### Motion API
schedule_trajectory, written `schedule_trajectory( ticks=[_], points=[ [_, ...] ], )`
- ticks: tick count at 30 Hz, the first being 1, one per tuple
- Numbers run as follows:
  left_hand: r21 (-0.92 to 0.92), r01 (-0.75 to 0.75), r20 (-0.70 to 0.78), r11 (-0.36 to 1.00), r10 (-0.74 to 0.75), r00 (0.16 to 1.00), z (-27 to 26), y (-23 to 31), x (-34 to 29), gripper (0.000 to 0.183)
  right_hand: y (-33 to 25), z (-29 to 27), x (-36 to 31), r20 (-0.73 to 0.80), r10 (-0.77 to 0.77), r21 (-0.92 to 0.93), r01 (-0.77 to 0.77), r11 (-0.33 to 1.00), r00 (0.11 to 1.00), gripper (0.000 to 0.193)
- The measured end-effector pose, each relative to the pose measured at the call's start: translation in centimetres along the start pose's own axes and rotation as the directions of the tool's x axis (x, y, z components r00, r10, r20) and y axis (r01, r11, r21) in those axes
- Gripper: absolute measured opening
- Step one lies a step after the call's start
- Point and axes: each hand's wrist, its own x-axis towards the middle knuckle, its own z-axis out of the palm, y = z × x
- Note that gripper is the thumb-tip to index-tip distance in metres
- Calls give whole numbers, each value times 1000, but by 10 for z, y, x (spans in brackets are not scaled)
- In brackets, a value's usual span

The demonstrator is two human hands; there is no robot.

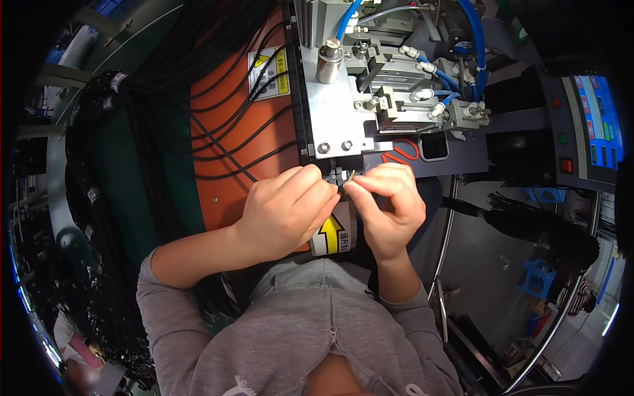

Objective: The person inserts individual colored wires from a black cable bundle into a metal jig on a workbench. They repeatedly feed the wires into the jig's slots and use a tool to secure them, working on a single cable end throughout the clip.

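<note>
My left hand (287, 210) is closed, its fingers curled toward a small dark fixture (337, 176) at the front end of the machine's rail. What its fingertips hold is hidden; a black cable (228, 157) runs up to the back of this hand. Across from it, my right hand (393, 208) pinches with thumb and forefinger right at the fixture. A thin yellowish strand (352, 175) sticks up at those fingertips. The two hands' fingertips are almost touching.
Beyond the hands stands a metal machine (337, 112) with pneumatic cylinders and blue hoses (481, 46). Several black cables cross the orange panel (247, 148) at left. Orange-handled scissors or pliers (404, 152) lie beside a dark tray (434, 147). A screen (599, 125) with buttons is at right.
</note>
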Motion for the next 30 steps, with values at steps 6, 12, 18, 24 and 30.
schedule_trajectory(
  ticks=[6, 12, 18, 24, 30],
  points=[
    [99, -79, 61, 992, 73, 995, 4, -7, -4, 16, -6, -20, 9, 306, 380, -21, -392, 920, 873, 12],
    [186, -168, 74, 968, 156, 985, 7, 0, -5, 36, 13, -28, -6, 314, 497, 178, -565, 806, 809, 9],
    [265, -109, 152, 958, 71, 986, 11, 1, -6, 38, 16, -7, -7, 197, 236, -199, -197, 960, 952, 7],
    [290, -54, 183, 956, 0, 983, 14, 5, -7, 35, 11, -3, -10, 229, 231, -283, -163, 945, 946, 7],
    [309, -77, 170, 948, 25, 985, 13, 2, -5, 23, 25, 0, -18, 153, 354, -68, -348, 935, 922, 6]
  ],
)
